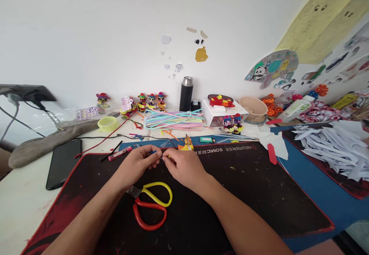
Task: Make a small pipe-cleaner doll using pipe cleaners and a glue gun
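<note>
My left hand (142,161) and my right hand (184,166) meet fingertip to fingertip over the dark mouse mat (230,201). Both are closed in a pinch. A hint of blue shows at the left fingers, but what they hold is too small and covered to name. Just below lies a pair of scissors (152,209) with one yellow and one red handle; my left wrist hides part of its blades. Behind my right hand stands a small yellow figure (188,143). A pink pen-like stick (120,153) rests left of my left hand.
Bundled pastel pipe cleaners (174,120) lie at the back, near a black thermos (186,93) and small colourful figures (151,100). A phone (65,164) lies left. A white box (225,111) and a heap of paper strips (334,147) are to the right.
</note>
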A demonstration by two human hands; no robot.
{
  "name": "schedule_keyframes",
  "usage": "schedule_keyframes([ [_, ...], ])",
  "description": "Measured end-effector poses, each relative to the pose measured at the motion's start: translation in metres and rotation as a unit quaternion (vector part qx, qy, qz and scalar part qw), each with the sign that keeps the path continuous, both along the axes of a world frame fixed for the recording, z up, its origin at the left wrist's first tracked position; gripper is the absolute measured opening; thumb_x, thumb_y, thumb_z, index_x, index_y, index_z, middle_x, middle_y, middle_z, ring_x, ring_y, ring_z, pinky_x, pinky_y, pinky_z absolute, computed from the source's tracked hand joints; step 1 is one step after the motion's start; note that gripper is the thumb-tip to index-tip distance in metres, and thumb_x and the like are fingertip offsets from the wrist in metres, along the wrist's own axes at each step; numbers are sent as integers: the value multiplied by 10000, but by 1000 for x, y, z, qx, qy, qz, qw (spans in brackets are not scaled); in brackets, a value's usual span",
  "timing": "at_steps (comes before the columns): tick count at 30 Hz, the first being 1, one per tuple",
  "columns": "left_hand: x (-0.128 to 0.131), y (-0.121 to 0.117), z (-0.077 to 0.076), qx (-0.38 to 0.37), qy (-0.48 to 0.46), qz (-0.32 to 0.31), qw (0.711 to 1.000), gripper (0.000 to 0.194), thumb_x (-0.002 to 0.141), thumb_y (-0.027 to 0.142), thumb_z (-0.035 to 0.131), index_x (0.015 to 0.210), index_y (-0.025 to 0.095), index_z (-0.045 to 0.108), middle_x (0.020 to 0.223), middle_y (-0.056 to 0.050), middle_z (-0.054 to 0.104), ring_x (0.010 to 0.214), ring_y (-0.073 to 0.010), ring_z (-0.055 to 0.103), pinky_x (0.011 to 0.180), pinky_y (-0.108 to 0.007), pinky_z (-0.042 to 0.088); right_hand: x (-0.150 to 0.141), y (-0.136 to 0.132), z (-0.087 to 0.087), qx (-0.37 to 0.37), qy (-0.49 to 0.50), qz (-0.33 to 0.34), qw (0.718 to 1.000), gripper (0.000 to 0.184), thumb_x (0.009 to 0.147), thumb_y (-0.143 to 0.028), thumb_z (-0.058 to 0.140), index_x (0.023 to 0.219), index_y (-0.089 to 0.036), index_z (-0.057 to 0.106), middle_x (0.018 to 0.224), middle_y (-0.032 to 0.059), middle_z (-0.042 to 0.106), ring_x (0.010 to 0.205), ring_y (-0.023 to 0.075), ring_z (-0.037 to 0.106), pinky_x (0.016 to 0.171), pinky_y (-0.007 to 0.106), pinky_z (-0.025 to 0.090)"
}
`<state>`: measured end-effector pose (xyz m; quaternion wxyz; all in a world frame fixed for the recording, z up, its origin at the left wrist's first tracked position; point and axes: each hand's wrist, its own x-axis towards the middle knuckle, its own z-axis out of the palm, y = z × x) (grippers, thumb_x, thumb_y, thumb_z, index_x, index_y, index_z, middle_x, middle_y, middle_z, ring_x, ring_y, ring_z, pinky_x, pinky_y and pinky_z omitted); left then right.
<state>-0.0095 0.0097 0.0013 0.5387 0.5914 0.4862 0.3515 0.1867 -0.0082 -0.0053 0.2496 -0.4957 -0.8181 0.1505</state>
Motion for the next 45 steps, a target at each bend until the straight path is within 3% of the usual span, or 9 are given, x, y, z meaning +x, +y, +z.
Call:
schedule_keyframes([
  [5, -3, 0, 1, -4, 21, -20, 1000, 384, 772, 587, 829, 749, 223, 710, 668, -2, 670, 621, -187, 571, 613, -280, 453, 4, 2, 1, 23, -35, 22, 999, 193, 1086, -293, 597, 1067, -227, 778, 976, 44, 835, 832, 210, 749, 675, 303, 377],
  [12, -3, 0, 0, 12, 43, -19, 999, 367, 782, 589, 811, 811, 228, 754, 686, -11, 690, 647, -209, 605, 632, -296, 479, 6, 4, 4, 10, -28, 34, 999, 181, 1083, -272, 609, 1050, -227, 781, 1014, 49, 842, 887, 217, 768, 706, 296, 413],
  [19, -4, 3, -1, 16, -19, 65, 998, 387, 778, 592, 832, 775, 217, 736, 658, -7, 657, 604, -181, 562, 589, -281, 432, 5, 2, 5, -24, 163, -27, 986, 134, 1028, -312, 656, 1047, -245, 771, 793, -1, 772, 694, 164, 691, 657, 263, 439],
  [23, -5, 2, 1, 21, -75, 98, 992, 399, 790, 587, 837, 743, 207, 721, 666, -17, 662, 606, -167, 548, 595, -281, 420, 1, 1, 4, -108, 234, -24, 966, 162, 1017, -337, 653, 971, -222, 757, 664, -21, 683, 610, 149, 629, 615, 255, 439],
  [28, -4, 0, 2, 7, -107, 70, 992, 355, 788, 542, 866, 768, 211, 737, 662, -2, 649, 615, -160, 549, 605, -279, 428, -2, 3, 0, -193, 316, 0, 929, 155, 1002, -341, 661, 1004, -201, 725, 625, -45, 633, 561, 129, 605, 583, 239, 454],
  [36, -1, -3, 2, 7, -66, 21, 998, 379, 792, 579, 842, 772, 215, 735, 664, -4, 646, 617, -173, 555, 603, -281, 451, -1, 6, 1, -240, 372, -1, 897, 223, 1006, -400, 640, 949, -188, 673, 610, -52, 617, 463, 99, 519, 502, 222, 416],
  [45, 4, -3, 6, 4, -23, 4, 1000, 432, 756, 631, 854, 765, 214, 742, 675, -10, 664, 625, -179, 563, 613, -287, 452, 0, 7, -5, -232, 360, -7, 904, 203, 1005, -368, 637, 895, -198, 643, 572, -68, 587, 430, 92, 480, 492, 224, 390],
])
